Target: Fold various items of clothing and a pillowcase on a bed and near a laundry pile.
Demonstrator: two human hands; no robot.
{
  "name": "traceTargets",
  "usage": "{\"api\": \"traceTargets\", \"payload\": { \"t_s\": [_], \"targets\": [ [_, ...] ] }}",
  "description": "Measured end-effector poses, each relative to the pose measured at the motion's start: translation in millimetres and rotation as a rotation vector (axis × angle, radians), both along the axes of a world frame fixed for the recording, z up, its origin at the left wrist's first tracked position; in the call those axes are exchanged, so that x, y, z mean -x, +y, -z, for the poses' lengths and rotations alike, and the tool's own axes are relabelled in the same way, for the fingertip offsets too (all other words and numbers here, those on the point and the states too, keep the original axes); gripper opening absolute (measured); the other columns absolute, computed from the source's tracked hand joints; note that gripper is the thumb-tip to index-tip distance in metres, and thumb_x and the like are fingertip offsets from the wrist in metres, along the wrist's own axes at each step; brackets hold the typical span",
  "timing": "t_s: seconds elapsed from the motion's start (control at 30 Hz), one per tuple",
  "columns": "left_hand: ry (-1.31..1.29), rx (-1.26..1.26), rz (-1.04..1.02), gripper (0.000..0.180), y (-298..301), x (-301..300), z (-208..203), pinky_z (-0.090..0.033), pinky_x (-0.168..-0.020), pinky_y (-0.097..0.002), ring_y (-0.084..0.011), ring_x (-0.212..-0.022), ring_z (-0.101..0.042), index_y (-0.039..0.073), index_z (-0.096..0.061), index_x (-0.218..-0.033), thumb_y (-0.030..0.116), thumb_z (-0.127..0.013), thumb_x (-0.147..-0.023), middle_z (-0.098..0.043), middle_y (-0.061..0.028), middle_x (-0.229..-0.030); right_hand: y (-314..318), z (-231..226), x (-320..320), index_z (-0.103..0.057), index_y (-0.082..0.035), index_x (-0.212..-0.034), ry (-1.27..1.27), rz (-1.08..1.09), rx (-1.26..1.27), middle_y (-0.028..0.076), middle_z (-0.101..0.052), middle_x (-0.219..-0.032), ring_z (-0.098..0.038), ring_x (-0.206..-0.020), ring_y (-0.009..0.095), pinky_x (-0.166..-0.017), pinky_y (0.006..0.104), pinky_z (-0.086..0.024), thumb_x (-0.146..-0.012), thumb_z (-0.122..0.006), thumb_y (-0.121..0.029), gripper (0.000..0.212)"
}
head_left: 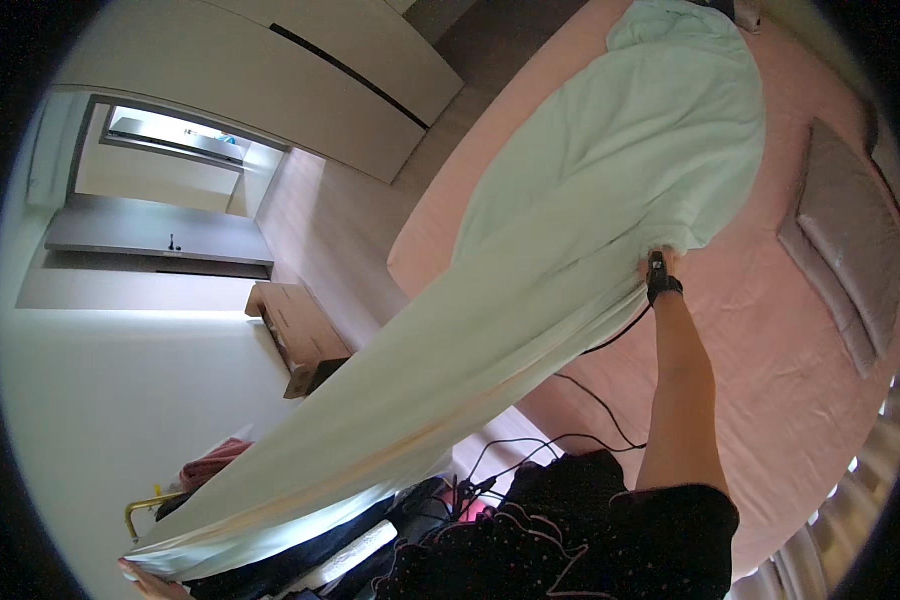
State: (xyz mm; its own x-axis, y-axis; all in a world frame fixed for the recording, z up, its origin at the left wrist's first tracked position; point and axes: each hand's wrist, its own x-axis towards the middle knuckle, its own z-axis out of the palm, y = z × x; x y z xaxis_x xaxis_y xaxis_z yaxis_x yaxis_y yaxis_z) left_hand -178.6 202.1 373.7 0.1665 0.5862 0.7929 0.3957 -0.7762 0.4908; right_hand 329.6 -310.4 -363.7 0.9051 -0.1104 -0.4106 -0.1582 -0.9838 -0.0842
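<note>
A pale green quilt [570, 190] is spread over the bed and stretched in a long taut band toward the lower left. At that far lower-left end, my left hand [152, 582] is closed on the quilt's corner. My right arm reaches forward over the bed, and my right hand [670, 260] grips the quilt's near edge, which bunches into folds there. Its fingers are partly hidden by the fabric. A black band with a small device [658, 280] is on my right wrist, and a black cable runs from it toward my body.
The bed [790, 400] has a pink sheet, with grey pillows [850, 225] at its right end. A cardboard box [300, 335] stands on the floor by the wall. At lower left are a folded reddish cloth [215, 462], a brass-coloured rail [135, 512] and dark clothes. Cables hang near my waist.
</note>
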Motion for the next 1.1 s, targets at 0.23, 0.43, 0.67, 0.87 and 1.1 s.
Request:
{"api": "traceTargets", "payload": {
  "t_s": [0.23, 0.43, 0.67, 0.87, 1.1],
  "targets": [
    [-0.128, 0.177, -0.115, 0.07, 72, 64, -18, -0.044, -0.091, -0.0395, -0.0275, -0.109, -0.051, -0.005, -0.043, -0.128, 0.048, -0.058, -0.084, -0.049, -0.0194, -0.124, -10, -26, 47, -0.052, -0.002, -0.116, 0.214, 0.434, -0.957, 0.018, -0.057, -0.115, -0.054, -0.107, 0.033, -0.089, 0.0399, -0.045, -0.076, -0.061, -0.027, 0.048],
    [-0.22, 0.202, -0.128, 0.068, 62, 80, -14, -0.045, -0.09, -0.0405, -0.0293, -0.108, -0.052, -0.006, -0.044, -0.126, 0.047, -0.058, -0.084, -0.049, -0.0211, -0.123, -76, -39, 69, -0.059, -0.011, -0.107, 0.732, 0.229, -0.598, 0.004, -0.063, -0.093, -0.054, -0.091, 0.019, -0.087, 0.0323, -0.04, -0.092, -0.035, -0.048, 0.047],
    [-0.204, 0.164, -0.132, 0.064, 70, 98, 12, -0.044, -0.089, -0.0375, -0.0265, -0.106, -0.053, -0.004, -0.046, -0.125, 0.045, -0.058, -0.086, -0.051, -0.0191, -0.122, -133, -53, 104, -0.041, -0.009, -0.122, 0.451, 0.386, -0.635, 0.02, -0.06, -0.099, -0.06, -0.071, 0.033, -0.051, 0.0422, -0.051, -0.063, -0.07, -0.011, 0.066],
    [-0.209, 0.17, -0.092, 0.058, 63, 90, 21, -0.038, -0.096, -0.0361, -0.0249, -0.113, -0.049, -0.005, -0.045, -0.126, 0.039, -0.054, -0.089, -0.048, -0.0173, -0.127, -130, -27, 134, -0.066, 0.0, -0.078, 0.17, 0.078, -0.299, 0.022, -0.063, -0.085, -0.061, -0.086, 0.037, -0.076, 0.0404, -0.049, -0.059, -0.07, -0.031, 0.036],
    [-0.252, 0.192, -0.054, 0.05, 72, 91, 29, -0.031, -0.102, -0.0339, -0.0227, -0.12, -0.044, -0.004, -0.044, -0.129, 0.03, -0.051, -0.092, -0.044, -0.0143, -0.134, -149, -44, 142, -0.065, 0.0, -0.077, 0.0, 0.205, -0.198, 0.021, -0.064, -0.085, -0.064, -0.078, 0.034, -0.068, 0.0389, -0.051, -0.061, -0.068, -0.024, 0.028]
  ]
}}
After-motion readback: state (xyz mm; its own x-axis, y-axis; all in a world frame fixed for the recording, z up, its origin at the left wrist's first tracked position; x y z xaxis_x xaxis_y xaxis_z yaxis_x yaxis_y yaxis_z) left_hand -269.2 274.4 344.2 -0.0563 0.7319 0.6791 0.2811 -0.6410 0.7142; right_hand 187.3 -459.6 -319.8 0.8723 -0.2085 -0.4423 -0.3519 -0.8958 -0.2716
